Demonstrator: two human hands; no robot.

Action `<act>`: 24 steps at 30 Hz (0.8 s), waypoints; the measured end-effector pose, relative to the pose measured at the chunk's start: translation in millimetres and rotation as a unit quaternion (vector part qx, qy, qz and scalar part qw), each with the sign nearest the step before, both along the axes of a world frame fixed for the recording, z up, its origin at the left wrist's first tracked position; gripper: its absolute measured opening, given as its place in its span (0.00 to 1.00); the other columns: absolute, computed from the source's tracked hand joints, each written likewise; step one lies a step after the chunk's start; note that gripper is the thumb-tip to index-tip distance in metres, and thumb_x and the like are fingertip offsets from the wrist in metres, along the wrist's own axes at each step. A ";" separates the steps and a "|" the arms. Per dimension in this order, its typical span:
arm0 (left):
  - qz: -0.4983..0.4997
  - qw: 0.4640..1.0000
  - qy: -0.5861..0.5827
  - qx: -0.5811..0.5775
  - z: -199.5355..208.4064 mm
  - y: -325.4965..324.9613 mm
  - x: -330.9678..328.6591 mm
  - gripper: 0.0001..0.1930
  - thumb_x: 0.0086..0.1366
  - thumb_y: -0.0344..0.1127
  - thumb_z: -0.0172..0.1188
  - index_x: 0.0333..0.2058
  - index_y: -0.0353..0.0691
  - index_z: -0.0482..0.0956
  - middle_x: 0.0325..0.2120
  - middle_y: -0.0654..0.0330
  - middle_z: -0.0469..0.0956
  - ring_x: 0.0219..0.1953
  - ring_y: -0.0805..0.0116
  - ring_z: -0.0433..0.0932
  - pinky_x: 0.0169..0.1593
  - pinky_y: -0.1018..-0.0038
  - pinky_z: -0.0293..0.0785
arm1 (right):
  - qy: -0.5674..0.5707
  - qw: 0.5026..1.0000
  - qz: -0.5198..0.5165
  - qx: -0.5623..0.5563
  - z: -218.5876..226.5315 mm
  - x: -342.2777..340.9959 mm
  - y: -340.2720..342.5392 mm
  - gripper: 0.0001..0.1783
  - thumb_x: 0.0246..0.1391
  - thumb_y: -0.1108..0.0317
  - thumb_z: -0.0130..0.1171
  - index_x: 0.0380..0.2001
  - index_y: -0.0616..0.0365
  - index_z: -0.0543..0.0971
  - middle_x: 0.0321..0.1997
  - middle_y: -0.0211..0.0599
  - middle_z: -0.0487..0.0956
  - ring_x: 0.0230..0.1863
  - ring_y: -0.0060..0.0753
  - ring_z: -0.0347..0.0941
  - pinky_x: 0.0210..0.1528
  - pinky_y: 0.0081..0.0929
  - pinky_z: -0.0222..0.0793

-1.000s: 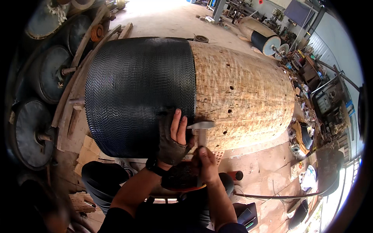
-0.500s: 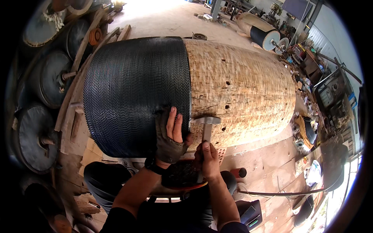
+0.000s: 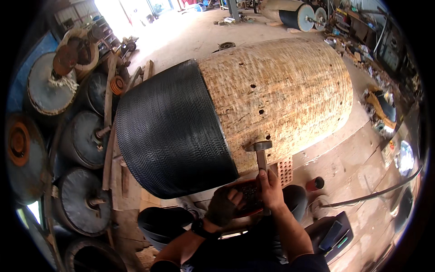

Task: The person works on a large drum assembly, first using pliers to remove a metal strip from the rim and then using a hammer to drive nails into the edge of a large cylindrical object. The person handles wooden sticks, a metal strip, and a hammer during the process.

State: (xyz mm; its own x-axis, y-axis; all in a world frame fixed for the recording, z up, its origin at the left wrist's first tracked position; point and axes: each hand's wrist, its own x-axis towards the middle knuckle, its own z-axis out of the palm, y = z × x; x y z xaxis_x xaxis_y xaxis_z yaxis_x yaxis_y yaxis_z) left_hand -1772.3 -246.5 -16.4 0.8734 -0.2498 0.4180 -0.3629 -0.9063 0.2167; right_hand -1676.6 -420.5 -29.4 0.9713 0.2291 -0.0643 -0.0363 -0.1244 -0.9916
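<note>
A large drum lies on its side before me. Black ridged covering (image 3: 172, 131) wraps its left part, and bare, rough tan surface with several dark holes (image 3: 281, 90) makes up the right. My right hand (image 3: 270, 188) grips the handle of a hammer (image 3: 259, 146), its metal head upright just in front of the bare part, near the covering's edge. My left hand (image 3: 223, 206), in a dark fingerless glove, is over a dark bowl (image 3: 249, 192) with a reddish rim at my lap. Its fingers are curled; whatever they pinch is too small to make out. Small bits lie in the bowl.
Several grey-ended rollers (image 3: 86, 201) stand along the left beside wooden beams (image 3: 108, 122). A perforated brick (image 3: 285, 169) sits under the drum's near side. To the right are a reddish can (image 3: 314, 183), a curved dark hose (image 3: 376, 195) and scattered scrap (image 3: 380, 106).
My left hand has left the black covering and dropped to the bowl. My right hand still holds the hammer upright. The whole view has tilted and shifted, showing more rollers at left.
</note>
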 end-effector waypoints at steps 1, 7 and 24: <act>-0.013 0.998 0.050 0.039 -13.9 -0.6 -7.6 0.14 0.55 0.42 0.68 0.37 0.43 0.80 0.35 0.61 0.77 0.42 0.59 0.76 0.50 0.55 0.71 | -0.004 1.000 0.004 -0.014 -3.9 -2.0 -0.9 0.21 0.71 0.50 0.47 0.29 0.56 0.69 0.18 0.27 0.69 0.16 0.19 0.64 0.17 0.22 0.60; -0.003 0.990 0.137 0.038 -37.1 -8.2 -16.6 0.07 0.56 0.38 0.65 0.29 0.43 0.79 0.32 0.58 0.75 0.43 0.55 0.74 0.51 0.55 0.69 | -0.035 0.997 0.004 -0.066 20.4 -13.1 -5.8 0.24 0.69 0.52 0.51 0.29 0.63 0.70 0.20 0.49 0.71 0.22 0.44 0.67 0.27 0.37 0.65; -0.047 0.979 0.197 0.020 -36.0 -8.0 -29.2 0.10 0.62 0.37 0.58 0.36 0.36 0.79 0.38 0.47 0.77 0.46 0.48 0.78 0.53 0.53 0.73 | -0.046 0.996 0.014 -0.079 19.2 -34.9 -16.6 0.18 0.64 0.59 0.57 0.34 0.68 0.74 0.25 0.52 0.76 0.28 0.36 0.73 0.34 0.36 0.70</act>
